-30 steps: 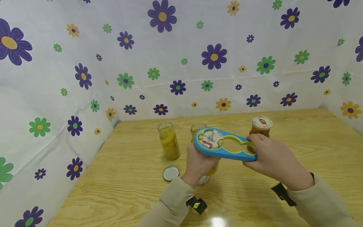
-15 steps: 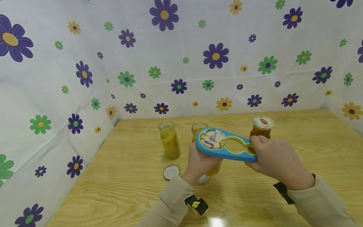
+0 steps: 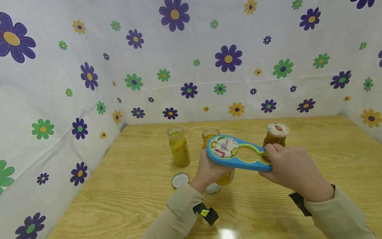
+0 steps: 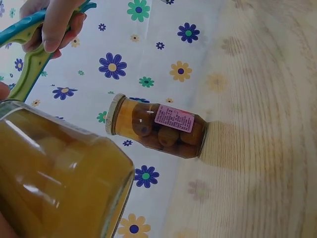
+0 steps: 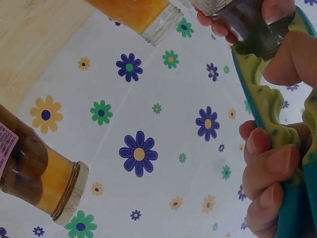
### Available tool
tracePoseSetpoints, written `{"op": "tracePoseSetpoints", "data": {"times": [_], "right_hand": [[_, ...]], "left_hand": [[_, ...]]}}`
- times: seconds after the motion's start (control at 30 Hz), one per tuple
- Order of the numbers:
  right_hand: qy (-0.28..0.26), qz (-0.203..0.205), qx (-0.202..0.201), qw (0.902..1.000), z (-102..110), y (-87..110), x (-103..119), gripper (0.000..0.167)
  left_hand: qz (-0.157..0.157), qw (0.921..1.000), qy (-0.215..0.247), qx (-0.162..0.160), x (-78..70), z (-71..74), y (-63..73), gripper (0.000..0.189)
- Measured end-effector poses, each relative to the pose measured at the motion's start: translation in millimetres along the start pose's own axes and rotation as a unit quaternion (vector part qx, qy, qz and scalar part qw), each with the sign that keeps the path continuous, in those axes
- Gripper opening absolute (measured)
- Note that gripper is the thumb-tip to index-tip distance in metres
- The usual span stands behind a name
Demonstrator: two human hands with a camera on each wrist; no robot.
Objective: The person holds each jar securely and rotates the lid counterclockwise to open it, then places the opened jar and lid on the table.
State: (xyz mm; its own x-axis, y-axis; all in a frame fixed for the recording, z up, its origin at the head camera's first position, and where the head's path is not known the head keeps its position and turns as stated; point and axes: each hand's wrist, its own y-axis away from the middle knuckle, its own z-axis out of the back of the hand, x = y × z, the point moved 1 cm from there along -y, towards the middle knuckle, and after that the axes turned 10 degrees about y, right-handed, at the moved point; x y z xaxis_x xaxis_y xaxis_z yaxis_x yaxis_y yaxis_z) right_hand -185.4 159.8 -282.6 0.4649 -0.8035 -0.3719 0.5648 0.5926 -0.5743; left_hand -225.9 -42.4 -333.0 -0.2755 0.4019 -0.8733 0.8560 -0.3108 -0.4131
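Note:
My left hand [image 3: 210,167] grips a glass jar [image 4: 59,168] of yellow fruit pieces, held up off the table and tilted. A blue and lime-green jar opener [image 3: 234,163] lies over its top, with the wide end around the printed lid [image 3: 223,146]. My right hand [image 3: 293,171] holds the opener by its handles at the other end, fingers curled round them in the right wrist view. Just behind that hand stands a closed jar [image 3: 276,139] with dark round fruit, a patterned lid and a pink label. Fingers hide part of the held jar.
Two lidless jars of yellow fruit stand farther back: one at left [image 3: 180,152], another [image 3: 209,136] partly behind the opener. Two loose lids, one left [image 3: 180,181] and one nearer [image 3: 213,188], lie on the wooden table [image 3: 119,196]. Flower-patterned cloth [image 3: 119,59] encloses the back and sides.
The head view has shifted slightly. Both hands, the jar and the opener keep nearly the same pose.

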Motion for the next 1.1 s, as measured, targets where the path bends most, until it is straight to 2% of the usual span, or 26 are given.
{"op": "tracePoseSetpoints", "data": {"times": [0.07, 0.1, 0.2, 0.33, 0.5, 0.57, 0.67, 0.83, 1.0, 1.1], "right_hand": [[-0.007, 0.006, -0.007, 0.9999, -0.4, 0.5, -2.5, 0.044], [-0.011, 0.010, -0.011, 0.9998, -0.8, 1.0, -4.1, 0.043], [-0.030, 0.011, -0.013, 0.9994, -1.7, 2.8, -9.3, 0.041], [-0.047, 0.006, 0.000, 0.9989, -2.2, 3.9, -13.2, 0.038], [-0.061, 0.008, -0.003, 0.9981, -3.0, 4.1, -14.2, 0.038], [-0.067, 0.010, -0.013, 0.9976, -3.1, 4.1, -15.2, 0.039], [-0.072, 0.008, -0.023, 0.9971, -3.8, 5.1, -18.9, 0.036], [-0.105, -0.007, 0.035, 0.9938, -4.6, 9.2, -26.5, 0.031], [-0.144, -0.021, 0.097, 0.9846, -4.5, 10.1, -31.1, 0.019], [-0.174, -0.032, 0.123, 0.9766, -5.0, 10.0, -32.2, 0.012]], "left_hand": [[0.009, 0.9995, -0.024, 0.017, -2.3, 0.0, 1.2, 0.058], [0.006, 0.9982, -0.053, 0.029, -3.9, -0.2, 1.6, 0.058], [0.012, 0.9933, -0.096, 0.063, -7.7, -1.7, 2.7, 0.059], [0.022, 0.9906, -0.107, 0.082, -9.9, -3.2, 2.5, 0.060], [0.065, 0.9892, -0.090, 0.096, -9.4, -1.3, 4.8, 0.065], [0.066, 0.9888, -0.076, 0.111, -9.0, -1.0, 5.1, 0.066], [0.054, 0.9876, -0.085, 0.120, -6.7, -1.7, 4.7, 0.066], [0.039, 0.9851, -0.113, 0.124, 1.4, -4.3, 3.6, 0.062], [-0.004, 0.9806, -0.157, 0.117, 5.6, -9.4, 2.5, 0.061], [0.010, 0.9809, -0.167, 0.099, 7.4, -11.8, 4.0, 0.056]]}}
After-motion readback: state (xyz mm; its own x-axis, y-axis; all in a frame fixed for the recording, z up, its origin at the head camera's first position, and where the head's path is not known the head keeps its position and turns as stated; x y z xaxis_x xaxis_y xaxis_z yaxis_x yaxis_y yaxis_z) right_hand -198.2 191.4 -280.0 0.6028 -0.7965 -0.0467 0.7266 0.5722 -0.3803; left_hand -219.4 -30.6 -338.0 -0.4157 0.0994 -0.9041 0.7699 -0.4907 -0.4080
